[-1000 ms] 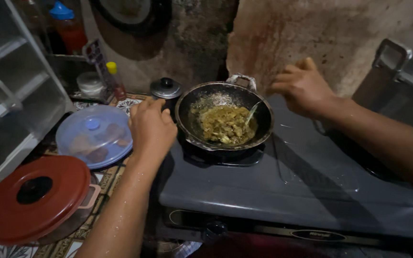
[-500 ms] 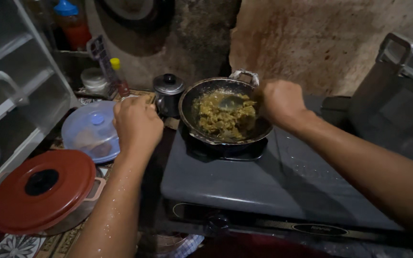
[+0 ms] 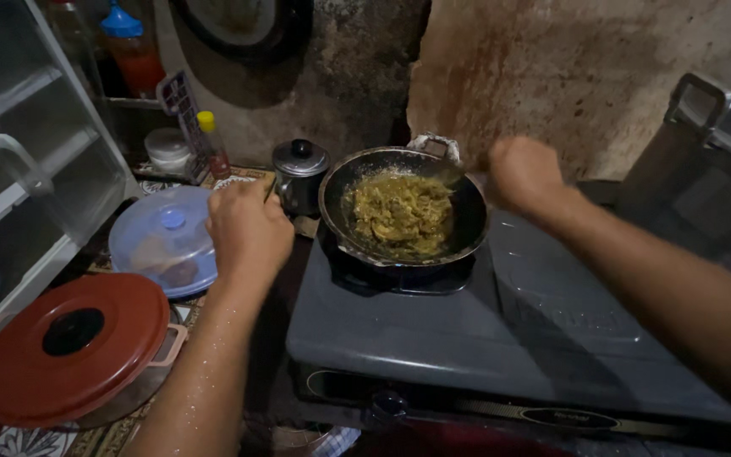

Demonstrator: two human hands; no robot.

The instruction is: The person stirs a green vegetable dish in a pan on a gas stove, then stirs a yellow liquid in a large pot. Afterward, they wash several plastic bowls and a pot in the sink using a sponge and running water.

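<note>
My left hand (image 3: 249,228) is curled closed just left of the black wok (image 3: 403,211), though I cannot tell what it pinches. My right hand (image 3: 524,173) is a blurred fist at the wok's right rim; what it holds is unclear. The wok, holding yellow-green food (image 3: 399,213), sits on the grey gas stove (image 3: 484,338), with a small lidded metal pot (image 3: 299,173) just beside it.

Left of stove: red round lid (image 3: 74,347) with black centre knob, nearest the camera. Behind it, clear blue dome cover (image 3: 165,239) over food. Small lidded metal pot (image 3: 299,175) farther back. Yellow-capped bottle (image 3: 211,144) and white jar (image 3: 167,150) near wall. White shelf unit (image 3: 19,161) far left.
</note>
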